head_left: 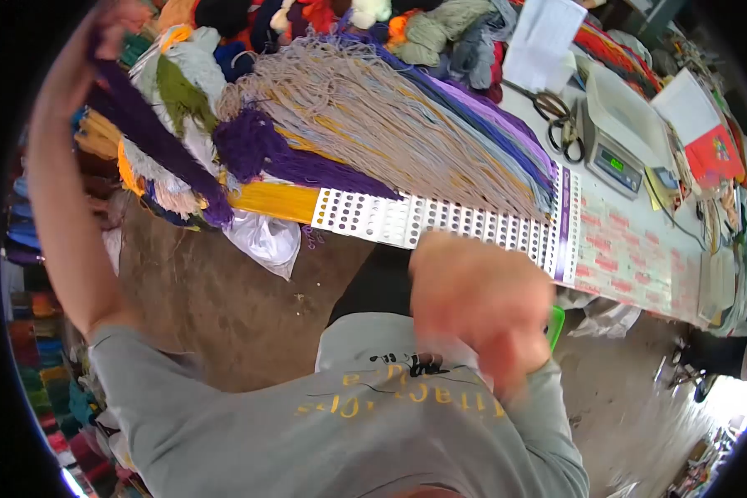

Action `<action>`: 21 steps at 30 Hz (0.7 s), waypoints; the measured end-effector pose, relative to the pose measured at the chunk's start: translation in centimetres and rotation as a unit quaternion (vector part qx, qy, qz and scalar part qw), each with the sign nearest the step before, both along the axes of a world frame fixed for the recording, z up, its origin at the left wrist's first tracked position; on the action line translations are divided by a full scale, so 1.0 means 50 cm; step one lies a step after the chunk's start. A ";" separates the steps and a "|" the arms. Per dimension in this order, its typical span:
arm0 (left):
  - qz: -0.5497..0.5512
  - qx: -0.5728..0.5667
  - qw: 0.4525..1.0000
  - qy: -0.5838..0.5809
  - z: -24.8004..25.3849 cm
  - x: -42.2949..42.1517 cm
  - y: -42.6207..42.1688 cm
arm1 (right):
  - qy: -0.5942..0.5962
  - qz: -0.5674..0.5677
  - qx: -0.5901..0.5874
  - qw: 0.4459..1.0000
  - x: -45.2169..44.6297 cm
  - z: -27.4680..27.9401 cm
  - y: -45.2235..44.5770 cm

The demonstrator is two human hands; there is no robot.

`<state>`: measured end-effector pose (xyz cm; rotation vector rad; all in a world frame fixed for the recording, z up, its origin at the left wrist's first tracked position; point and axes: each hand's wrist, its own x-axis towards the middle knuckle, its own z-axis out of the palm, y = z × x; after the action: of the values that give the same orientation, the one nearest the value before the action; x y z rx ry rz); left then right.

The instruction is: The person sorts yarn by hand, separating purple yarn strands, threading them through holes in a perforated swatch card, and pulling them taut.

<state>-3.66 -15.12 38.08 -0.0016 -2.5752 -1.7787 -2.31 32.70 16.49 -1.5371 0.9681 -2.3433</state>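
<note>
My left hand (118, 31) is raised at the far upper left, closed on a long hank of dark purple yarn (162, 145). The hank hangs slantwise down to the table's edge. In front of my chest is my right hand (481, 299), smeared by motion. It looks rounded, but its fingers cannot be made out. Beyond it lies a white card with rows of holes (382, 217). Over this card spread beige and grey yarn strands (373, 116), with blue and lilac strands (494, 116) on their right. Another dark purple yarn bundle (257, 149) rests at their left.
Black-handled scissors (564, 129) lie beside a digital scale (614, 158) with a tray on top. Farther right is a red booklet (714, 156). Heaped yarn hanks (440, 33) line the back. A white plastic bag (264, 241) hangs at the table's front edge.
</note>
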 end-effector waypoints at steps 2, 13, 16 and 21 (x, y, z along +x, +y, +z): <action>0.393 0.070 0.899 0.177 0.055 0.017 0.206 | 0.054 -0.016 -0.107 0.993 0.026 0.081 -0.006; 0.090 -0.029 0.987 0.134 0.245 0.003 0.221 | 0.188 -0.084 -0.194 0.959 0.034 0.164 0.039; 0.067 0.027 0.987 0.143 0.253 -0.022 0.226 | 0.198 -0.091 -0.196 0.956 0.037 0.169 0.049; -0.023 0.058 0.995 0.078 0.261 -0.057 0.233 | 0.166 -0.139 -0.186 0.958 0.059 0.154 0.046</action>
<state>-6.49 -3.47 51.14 -0.1919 -2.3819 -1.8602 0.66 35.03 24.20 -2.1169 0.8917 -2.6312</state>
